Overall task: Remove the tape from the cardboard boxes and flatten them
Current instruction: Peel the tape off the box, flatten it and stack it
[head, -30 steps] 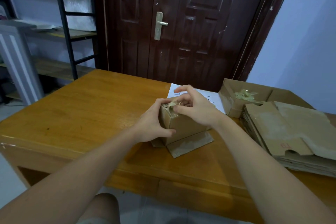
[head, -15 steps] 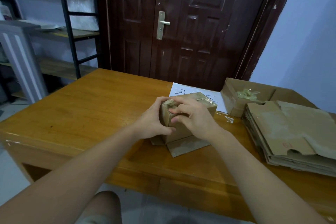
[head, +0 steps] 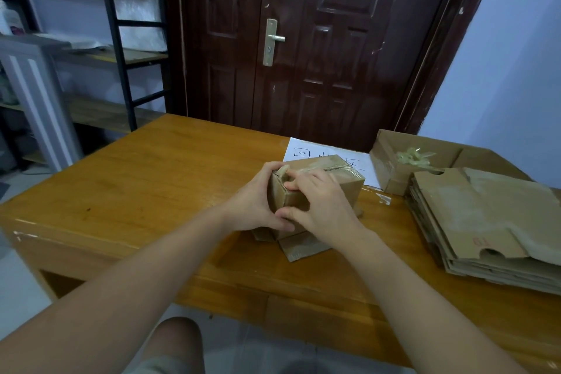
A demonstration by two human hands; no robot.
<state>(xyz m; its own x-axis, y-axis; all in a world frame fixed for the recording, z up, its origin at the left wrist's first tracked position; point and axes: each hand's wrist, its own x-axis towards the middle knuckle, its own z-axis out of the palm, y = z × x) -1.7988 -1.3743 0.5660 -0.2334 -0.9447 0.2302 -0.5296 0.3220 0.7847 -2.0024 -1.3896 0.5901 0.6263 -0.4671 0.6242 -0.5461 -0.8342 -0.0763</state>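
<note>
Left hand (head: 256,202) grips taped box (head: 340,182), right hand (head: 318,203) seemingly pinching tape (head: 280,171)

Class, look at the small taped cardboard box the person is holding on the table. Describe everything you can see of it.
The small cardboard box is brown and still assembled, standing on the wooden table with bottom flaps splayed beneath. Clear tape runs along its top seam, its near end lifted and crumpled. The left hand grips its left side; the right hand holds its near face, fingers by the lifted tape.

Both forearms are showing bare, without sleeves, watch or rings, running from the lower frame edge; light grey shorts (head: 164,364) are showing at bottom centre.
</note>
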